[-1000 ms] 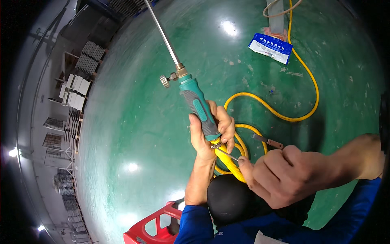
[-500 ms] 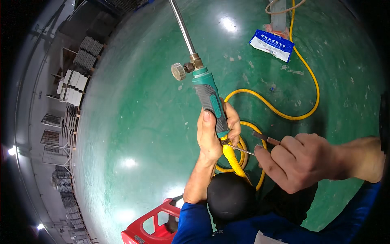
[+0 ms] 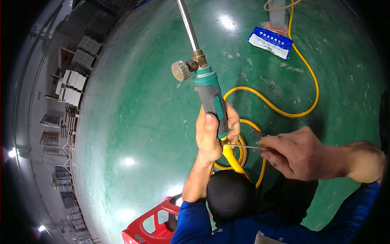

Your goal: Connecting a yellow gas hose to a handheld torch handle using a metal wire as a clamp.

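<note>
Spray wand (image 3: 209,95): centre of the frame, held upright; teal and grey ribbed rubber grip, brass collar, round knurled knob (image 3: 180,70) on its left, bare metal tube (image 3: 187,22) running out of the top edge.
Left hand (image 3: 211,134): closed around the lower end of the grip, thumb laid up along it.
Hose joint (image 3: 226,144): just below the left hand, where the yellow hose (image 3: 284,112) meets the handle.
Right hand (image 3: 294,152): centre right, fingers curled shut on a thin screwdriver (image 3: 241,145); the shaft lies level, its tip at the joint.
Hose, run: smooth, glossy, coiled beneath the hands, then looping right and up to the top edge.
Risk, judged: the tip could skid off the small fitting toward the left fingers or gouge the soft hose, since the wand is steadied by one hand only in mid-air.
Risk, second: a tug from the trailing hose could twist the joint off the tool.
Floor (image 3: 134,122): glossy green coating, lamp glare, scuffs.
Packet (image 3: 270,42): blue and white, flat, upper right.
Crate (image 3: 148,227): red plastic, bottom edge.
Racks (image 3: 71,83): pale stacked goods, upper left.
</note>
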A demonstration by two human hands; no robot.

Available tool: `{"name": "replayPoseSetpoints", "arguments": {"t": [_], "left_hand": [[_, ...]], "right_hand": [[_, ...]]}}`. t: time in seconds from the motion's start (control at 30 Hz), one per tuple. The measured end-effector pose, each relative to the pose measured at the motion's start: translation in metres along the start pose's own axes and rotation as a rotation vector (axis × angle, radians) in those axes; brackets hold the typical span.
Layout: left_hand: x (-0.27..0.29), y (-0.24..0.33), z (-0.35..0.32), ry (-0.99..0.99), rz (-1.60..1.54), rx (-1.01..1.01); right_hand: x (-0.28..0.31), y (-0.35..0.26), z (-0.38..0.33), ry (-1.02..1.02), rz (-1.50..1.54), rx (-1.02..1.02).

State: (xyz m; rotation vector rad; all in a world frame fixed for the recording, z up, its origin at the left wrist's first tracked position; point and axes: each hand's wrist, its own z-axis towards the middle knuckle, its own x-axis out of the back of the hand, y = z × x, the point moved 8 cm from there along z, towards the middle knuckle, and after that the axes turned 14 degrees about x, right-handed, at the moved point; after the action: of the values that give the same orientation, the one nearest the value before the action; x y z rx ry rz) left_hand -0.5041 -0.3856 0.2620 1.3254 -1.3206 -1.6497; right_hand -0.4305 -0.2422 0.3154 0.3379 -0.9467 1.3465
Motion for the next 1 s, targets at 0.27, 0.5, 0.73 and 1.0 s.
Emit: {"name": "replayPoseSetpoints", "arguments": {"t": [0.27,0.5,0.73,1.0], "left_hand": [[0.008,0.003,0.0,-0.033,0.014,-0.049],[0.003,0.005,-0.002,0.059,0.027,-0.041],[0.006,-0.003,-0.003,-0.024,-0.134,-0.032],[-0.004,-0.003,0.029,-0.492,-0.668,0.021]], "right_hand": [[0.007,-0.038,0.026,-0.164,-0.455,0.153],[-0.003,-0.035,0.029,-0.278,-0.767,0.354],[0.001,-0.039,0.042,-0.353,-0.562,0.286],[-0.004,-0.034,0.047,-0.409,-0.504,0.236]]}}
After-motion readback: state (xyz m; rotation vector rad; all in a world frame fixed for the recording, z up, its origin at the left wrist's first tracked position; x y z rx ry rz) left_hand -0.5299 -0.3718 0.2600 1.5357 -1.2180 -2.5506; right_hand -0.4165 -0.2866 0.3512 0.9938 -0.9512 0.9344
